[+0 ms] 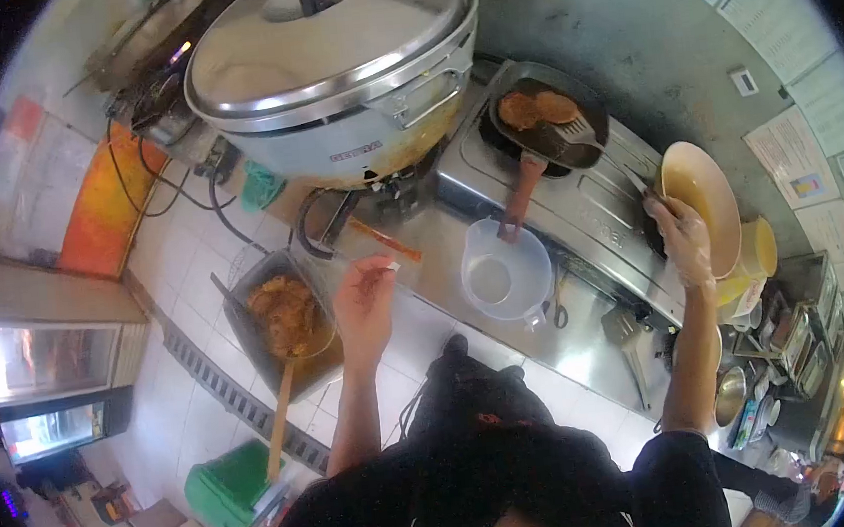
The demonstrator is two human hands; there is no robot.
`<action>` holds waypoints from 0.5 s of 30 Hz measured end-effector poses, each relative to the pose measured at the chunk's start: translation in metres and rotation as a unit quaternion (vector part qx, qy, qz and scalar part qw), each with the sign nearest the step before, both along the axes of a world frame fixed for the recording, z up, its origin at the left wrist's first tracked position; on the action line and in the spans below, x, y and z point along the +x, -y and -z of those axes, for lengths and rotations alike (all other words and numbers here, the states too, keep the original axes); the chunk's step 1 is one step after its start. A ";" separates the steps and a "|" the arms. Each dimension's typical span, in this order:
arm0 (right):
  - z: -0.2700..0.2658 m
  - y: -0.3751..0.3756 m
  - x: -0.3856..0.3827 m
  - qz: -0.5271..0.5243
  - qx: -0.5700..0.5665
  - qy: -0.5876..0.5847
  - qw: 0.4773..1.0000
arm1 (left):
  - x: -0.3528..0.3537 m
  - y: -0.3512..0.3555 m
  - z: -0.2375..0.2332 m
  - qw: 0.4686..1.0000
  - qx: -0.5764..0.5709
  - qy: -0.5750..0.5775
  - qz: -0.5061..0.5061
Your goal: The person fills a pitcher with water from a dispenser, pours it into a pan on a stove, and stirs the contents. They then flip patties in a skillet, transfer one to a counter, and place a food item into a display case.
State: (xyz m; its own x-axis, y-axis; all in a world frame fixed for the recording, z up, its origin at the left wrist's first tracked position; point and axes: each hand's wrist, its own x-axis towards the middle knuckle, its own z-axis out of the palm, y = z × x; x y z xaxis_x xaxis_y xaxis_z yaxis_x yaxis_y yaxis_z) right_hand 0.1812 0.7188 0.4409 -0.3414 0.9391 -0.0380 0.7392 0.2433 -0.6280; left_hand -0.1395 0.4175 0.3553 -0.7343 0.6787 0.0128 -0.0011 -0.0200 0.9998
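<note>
My right hand (682, 238), in a thin clear glove, is closed round the handle of a slotted turner (581, 131). The turner's head rests in a square frying pan (588, 156), at the edge of one of two browned patties (519, 110). This pan sits on the stove with its brown handle (526, 194) towards me. My left hand (365, 304) is raised with fingers curled together; a small white bit shows at the fingertips, too small to name. Below the pan handle stands a translucent plastic jug (506, 274). Beside my right hand is a wide bowl of yellowish liquid (705, 194).
A large lidded metal cooker (347, 89) stands at the back left. Left of my left hand, a deep grey container (237, 325) holds browned food and a wooden-handled tool (280, 416). Another turner (632, 345) lies at the counter's right. A green bin (226, 491) is on the floor.
</note>
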 end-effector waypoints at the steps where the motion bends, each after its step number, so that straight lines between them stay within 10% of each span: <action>1: 0.004 -0.001 -0.003 0.008 0.004 0.001 1.000 | 0.003 -0.003 -0.002 1.000 -0.004 -0.006 0.011; 8: 0.047 -0.034 -0.019 -0.048 0.065 -0.038 0.996 | 0.002 -0.006 -0.005 0.998 0.065 -0.001 0.005; 15: -0.082 0.010 -0.100 -0.074 0.102 0.179 0.976 | -0.003 0.009 0.014 0.999 0.019 -0.045 -0.014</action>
State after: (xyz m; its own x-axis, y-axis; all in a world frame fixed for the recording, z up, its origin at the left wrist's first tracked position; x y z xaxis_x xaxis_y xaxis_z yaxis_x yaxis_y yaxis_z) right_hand 0.0816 0.7089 0.5225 -0.4730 0.8811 0.0027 0.8495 0.4569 -0.2637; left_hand -0.1428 0.4089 0.3417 -0.7473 0.6563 0.1040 0.0892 -0.0559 0.9944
